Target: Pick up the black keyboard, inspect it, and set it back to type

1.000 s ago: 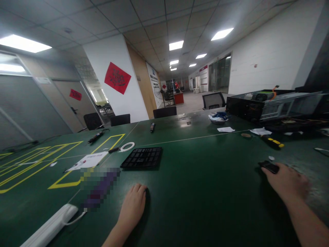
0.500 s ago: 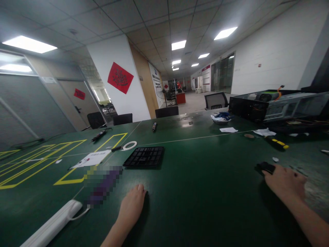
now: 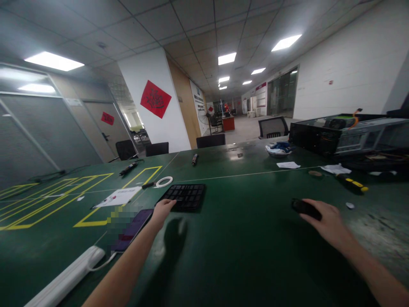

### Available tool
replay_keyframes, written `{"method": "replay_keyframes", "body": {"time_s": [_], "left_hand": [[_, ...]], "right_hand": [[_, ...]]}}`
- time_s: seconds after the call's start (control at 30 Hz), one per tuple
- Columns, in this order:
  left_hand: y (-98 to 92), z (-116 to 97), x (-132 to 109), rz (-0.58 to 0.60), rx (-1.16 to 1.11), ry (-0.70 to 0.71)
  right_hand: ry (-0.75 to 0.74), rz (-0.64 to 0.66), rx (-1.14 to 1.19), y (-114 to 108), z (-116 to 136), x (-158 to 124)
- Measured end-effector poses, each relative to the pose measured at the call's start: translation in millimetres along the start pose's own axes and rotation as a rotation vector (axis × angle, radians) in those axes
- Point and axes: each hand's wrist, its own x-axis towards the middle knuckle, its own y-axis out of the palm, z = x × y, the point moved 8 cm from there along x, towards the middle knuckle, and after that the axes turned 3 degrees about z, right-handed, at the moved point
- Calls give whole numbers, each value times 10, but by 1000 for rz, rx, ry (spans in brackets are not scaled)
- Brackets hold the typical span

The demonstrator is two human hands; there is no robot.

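My left hand (image 3: 164, 212) reaches over the front left of a flat black tray with a grid of compartments (image 3: 193, 197). Its fingers are pressed together at the tray; whatever may be between them is too small to make out. On the right, my right hand (image 3: 324, 221) grips a black oblong object (image 3: 306, 209) with a rounded end, held above the green table. It has the shape of a computer mouse, but the grip hides part of it. A phone with a purple screen (image 3: 136, 230) lies left of my left forearm, partly pixelated.
A white power bank-like bar (image 3: 68, 275) with a cable lies front left. Behind the tray are a white tape ring (image 3: 164, 182) and a printed sheet (image 3: 118, 197). At right stand an opened computer case (image 3: 315, 136), a bowl (image 3: 277, 153) and a yellow-black screwdriver (image 3: 353, 183).
My left hand has moved forward from the table to the black tray. My right hand has shifted left with the black oblong object in it. The view has turned slightly left.
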Motion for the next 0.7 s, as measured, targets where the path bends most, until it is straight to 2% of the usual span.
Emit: {"method": "replay_keyframes", "body": {"time_s": [0.07,0.13,0.23,0.4,0.57,0.7], "left_hand": [[57,-103,207,6,196,17],[121,-159,371,13,326,1],[213,-200,534,45,478,-32],[334,-231,613,117,599,-63],[360,-226,561,28,704,-77],[446,-239,563,78,750,27]], "right_hand": [[-137,154,167,235,413,-101],[-209,318,310,469,741,-250],[-264,489,410,698,1001,-447],[-251,555,434,756,1008,-516],[-263,544,433,728,1023,-500],[-258,555,441,738,1031,-507]]}}
